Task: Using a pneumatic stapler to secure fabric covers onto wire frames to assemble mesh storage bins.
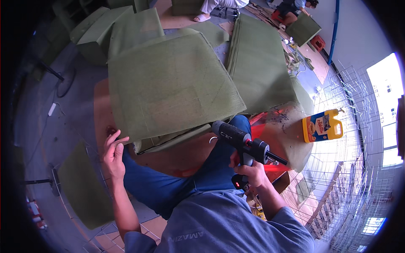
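A green woven box-like piece (168, 84) with dark seams along its edges leans in front of my knees. My left hand (114, 158) is at its near left corner, fingers stretched out and a fingertip close to or touching the edge; I cannot tell which. Wrapped round the handle of a black and grey cordless glue gun (236, 137) is my right hand (253, 173). A black glue stick (277, 158) pokes out of the gun's back, and its nozzle points at the near right part of the piece's edge.
Stacked green panels (263, 63) lie beyond on the right. A yellow jug (322, 126) stands on a green surface near wire mesh (354, 177). A red stool (261, 126) is partly hidden by the gun. More green boxes (90, 33) stand far left; two people sit farther off.
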Available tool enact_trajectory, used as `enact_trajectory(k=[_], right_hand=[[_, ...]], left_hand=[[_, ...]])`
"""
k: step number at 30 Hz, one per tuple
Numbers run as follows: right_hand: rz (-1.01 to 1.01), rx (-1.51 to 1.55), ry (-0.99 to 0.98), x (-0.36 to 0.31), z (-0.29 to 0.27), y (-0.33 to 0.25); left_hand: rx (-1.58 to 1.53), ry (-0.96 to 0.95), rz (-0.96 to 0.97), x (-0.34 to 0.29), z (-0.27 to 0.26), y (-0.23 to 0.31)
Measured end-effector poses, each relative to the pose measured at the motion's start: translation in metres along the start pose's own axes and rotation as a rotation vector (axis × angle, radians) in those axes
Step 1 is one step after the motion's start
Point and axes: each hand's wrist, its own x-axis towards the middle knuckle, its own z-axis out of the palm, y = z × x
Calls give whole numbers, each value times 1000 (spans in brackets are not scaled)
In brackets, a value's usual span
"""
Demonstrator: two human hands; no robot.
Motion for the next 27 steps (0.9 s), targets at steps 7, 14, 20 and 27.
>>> enact_trajectory(k=[7, 14, 20, 27], right_hand=[[-19, 1, 58, 0, -17, -3], [-37, -15, 209, -3, -21, -8], [-81, -54, 285, 0, -37, -2], [-198, 145, 226, 5, -53, 3]], left_hand=[[36, 7, -47, 2, 0, -3], [40, 38, -116, 3, 2, -4], [4, 58, -134, 5, 2, -7], [-21, 64, -175, 8, 0, -3]])
